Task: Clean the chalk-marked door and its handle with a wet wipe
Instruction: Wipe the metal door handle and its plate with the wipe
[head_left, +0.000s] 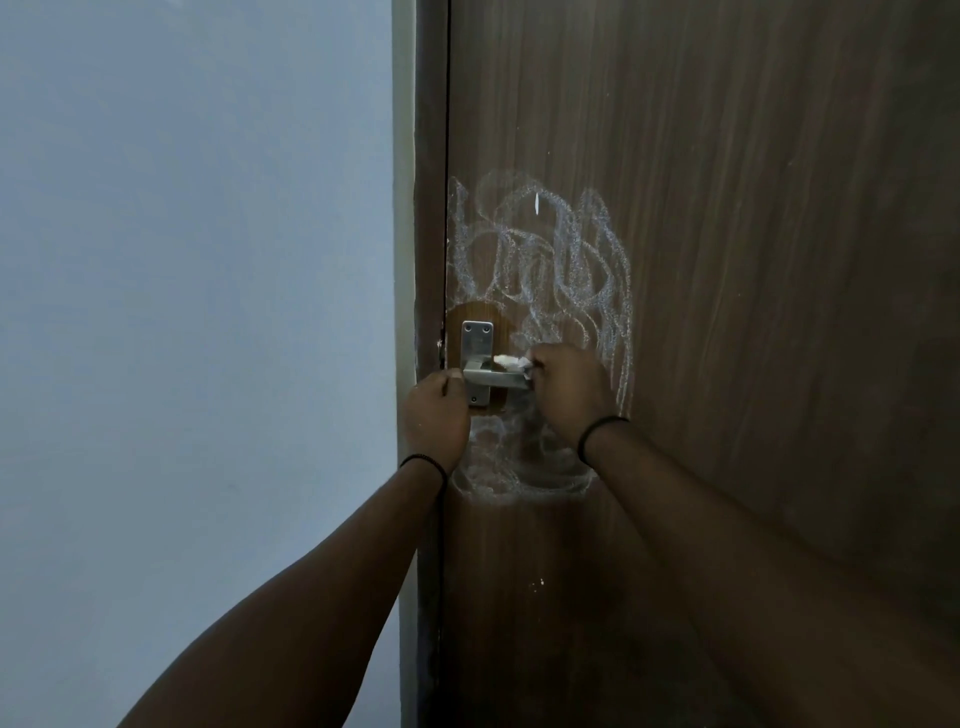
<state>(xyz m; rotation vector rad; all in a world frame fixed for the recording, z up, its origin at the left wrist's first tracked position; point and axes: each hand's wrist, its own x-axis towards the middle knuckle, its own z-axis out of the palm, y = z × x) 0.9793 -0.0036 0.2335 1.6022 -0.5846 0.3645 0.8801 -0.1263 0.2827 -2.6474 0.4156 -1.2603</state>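
Both arms reach fwd to door (727, 260): left hand (435, 415) fingers curled at handle (493, 378) base, right hand (569, 392) fingers pinching wet wipe (511, 362) on lever.

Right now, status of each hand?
Left hand: fingers curled at the handle base; actual grip cannot be told.
Right hand: holding the wet wipe against the handle.

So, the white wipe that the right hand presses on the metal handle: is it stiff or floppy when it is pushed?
Probably floppy: the wipe looks crumpled under the right hand, not flat. It likely bends around the handle easily. If wet, it may slide on the smooth metal.
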